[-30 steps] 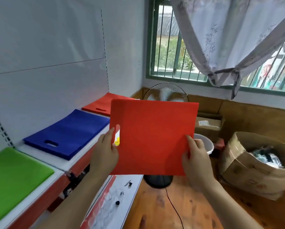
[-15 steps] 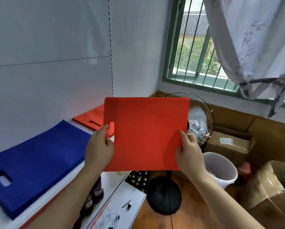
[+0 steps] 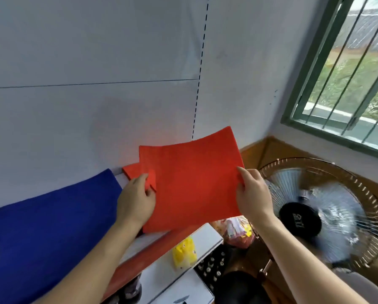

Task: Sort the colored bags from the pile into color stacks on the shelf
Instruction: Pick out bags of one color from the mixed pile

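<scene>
red bag (image 3: 192, 183) tilted, far corner up-right

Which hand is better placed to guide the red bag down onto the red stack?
Left, probably. The left hand grips the red bag on the edge nearest the red stack; the right hand holds the far edge.

Red bag (image 3: 192, 183), blue bag (image 3: 52, 216), green window frame (image 3: 304, 88), yellow toy (image 3: 184, 252).

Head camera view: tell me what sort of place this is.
Probably a small shop's storeroom: a white retail shelf with a red edge holds a blue bag stack, a standing fan beside it, and a barred window behind.
</scene>
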Tool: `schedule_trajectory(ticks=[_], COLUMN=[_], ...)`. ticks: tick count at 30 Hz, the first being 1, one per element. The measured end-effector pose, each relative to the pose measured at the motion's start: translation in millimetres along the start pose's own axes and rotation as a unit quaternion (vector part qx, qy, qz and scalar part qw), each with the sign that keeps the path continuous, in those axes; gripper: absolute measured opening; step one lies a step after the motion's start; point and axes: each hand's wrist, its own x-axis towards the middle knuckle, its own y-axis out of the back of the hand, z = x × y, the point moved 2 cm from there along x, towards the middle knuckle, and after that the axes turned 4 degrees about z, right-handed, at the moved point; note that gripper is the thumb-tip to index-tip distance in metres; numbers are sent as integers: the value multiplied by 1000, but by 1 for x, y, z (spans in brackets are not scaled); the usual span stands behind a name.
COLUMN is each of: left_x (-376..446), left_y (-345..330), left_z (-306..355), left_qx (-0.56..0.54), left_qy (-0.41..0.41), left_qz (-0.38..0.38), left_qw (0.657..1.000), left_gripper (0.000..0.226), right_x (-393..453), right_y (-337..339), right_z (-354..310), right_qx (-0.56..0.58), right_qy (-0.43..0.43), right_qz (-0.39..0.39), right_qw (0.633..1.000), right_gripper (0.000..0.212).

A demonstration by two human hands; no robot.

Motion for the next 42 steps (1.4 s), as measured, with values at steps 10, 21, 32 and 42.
schedule_trajectory(ticks=[10,21,32,42], left_x=[9,10,5,-21], left_y=[-25,-39,-43,-11], left_z=[2,21,21,12], left_qx=[159,366,364,366], left_qy=[125,205,219,218], left_qz=[54,48,27,40], left_qw=[978,907,905,904], left_gripper=[35,22,43,66], right_x=[107,127,132,116], right_y=[-98,-151,-158,-144], right_z=[14,28,31,-16], right_qx=[42,-16,-82,-83], right_qy=[124,180,215,310], right_qz=[-132,-221,-260,-190], right_qw=[983,958,938,928], right_gripper=[56,49,67,77])
